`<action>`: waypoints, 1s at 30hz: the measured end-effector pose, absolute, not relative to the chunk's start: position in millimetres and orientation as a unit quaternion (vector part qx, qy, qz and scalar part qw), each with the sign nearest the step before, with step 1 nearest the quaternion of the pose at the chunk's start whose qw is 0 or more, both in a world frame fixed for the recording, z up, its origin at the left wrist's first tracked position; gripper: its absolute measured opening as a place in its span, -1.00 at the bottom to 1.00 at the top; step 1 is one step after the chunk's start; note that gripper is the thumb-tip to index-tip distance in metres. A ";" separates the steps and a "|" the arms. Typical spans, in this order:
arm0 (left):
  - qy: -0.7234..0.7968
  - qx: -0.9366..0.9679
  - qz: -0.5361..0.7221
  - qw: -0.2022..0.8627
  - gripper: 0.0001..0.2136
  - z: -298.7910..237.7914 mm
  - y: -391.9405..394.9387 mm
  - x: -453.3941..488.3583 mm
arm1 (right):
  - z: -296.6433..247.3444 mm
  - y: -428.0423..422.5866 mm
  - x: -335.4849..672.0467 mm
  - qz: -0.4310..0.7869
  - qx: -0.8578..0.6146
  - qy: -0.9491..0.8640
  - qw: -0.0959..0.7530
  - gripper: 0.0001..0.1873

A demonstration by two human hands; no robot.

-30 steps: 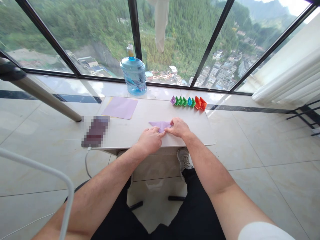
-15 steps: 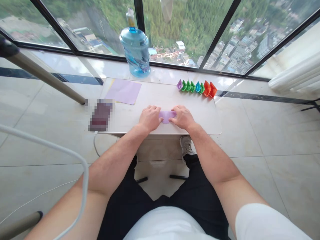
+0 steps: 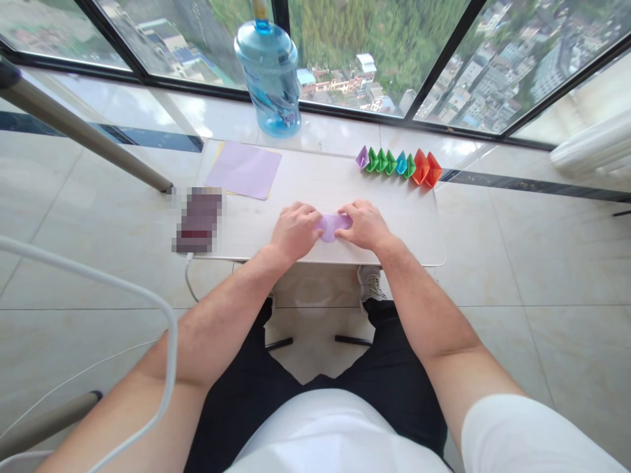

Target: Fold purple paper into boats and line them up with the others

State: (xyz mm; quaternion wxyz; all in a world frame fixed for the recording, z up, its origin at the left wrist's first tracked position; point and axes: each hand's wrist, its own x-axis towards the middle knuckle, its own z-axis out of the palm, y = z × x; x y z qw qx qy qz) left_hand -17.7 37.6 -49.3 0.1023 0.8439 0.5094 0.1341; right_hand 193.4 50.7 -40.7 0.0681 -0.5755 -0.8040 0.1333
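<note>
A small folded piece of purple paper (image 3: pixel 329 229) is held low over the near part of the white table (image 3: pixel 236 230). My left hand (image 3: pixel 297 231) pinches its left end between thumb and fingers. At the right end, my right hand (image 3: pixel 365 225) grips it the same way. The paper's middle shows between the two hands, while its ends are partly covered by fingers. Farther back on the right stands a row of folded paper boats (image 3: pixel 390 163) in purple, green, blue and orange. Flat purple paper sheets (image 3: pixel 245 170) lie at the back left, with a yellowish edge showing beneath.
A blurred-out phone-like object (image 3: pixel 200 220) with a white cable (image 3: pixel 188 276) rests at the table's left edge. Behind the table, a large blue water bottle (image 3: pixel 271 79) stands by the window. A thick white tube (image 3: pixel 167 341) curves across the lower left, near my left arm.
The view has tilted slightly, so the bottle and paper boats sit higher in it. Both hands keep their grip on the purple paper, with only slight finger movement.
</note>
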 end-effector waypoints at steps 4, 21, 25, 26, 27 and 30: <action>0.446 0.881 0.122 0.099 -0.64 -55.1 18.4 -11.1 | -41.6 48.5 193.5 0.134 -0.578 -0.802 0.074 -0.49; 0.487 0.861 0.122 0.081 -0.56 -61.9 -0.6 0.3 | -44.0 46.0 190.6 0.119 -0.590 -0.795 0.074 -0.56; 0.471 0.863 0.154 0.098 -0.57 -70.3 8.3 -2.3 | -42.5 42.6 190.4 0.114 -0.584 -0.799 0.086 -0.50; 0.462 0.867 0.157 0.103 -0.57 -72.0 11.3 -3.3 | -41.9 41.1 190.0 0.111 -0.571 -0.808 0.092 -0.48; 0.455 0.869 0.160 0.107 -0.57 -73.3 14.1 -4.2 | -41.5 39.6 189.3 0.109 -0.554 -0.820 0.096 -0.48; 0.453 0.871 0.154 0.113 -0.55 -74.5 19.1 -5.4 | -41.7 36.2 185.8 0.112 -0.513 -0.848 0.077 -0.56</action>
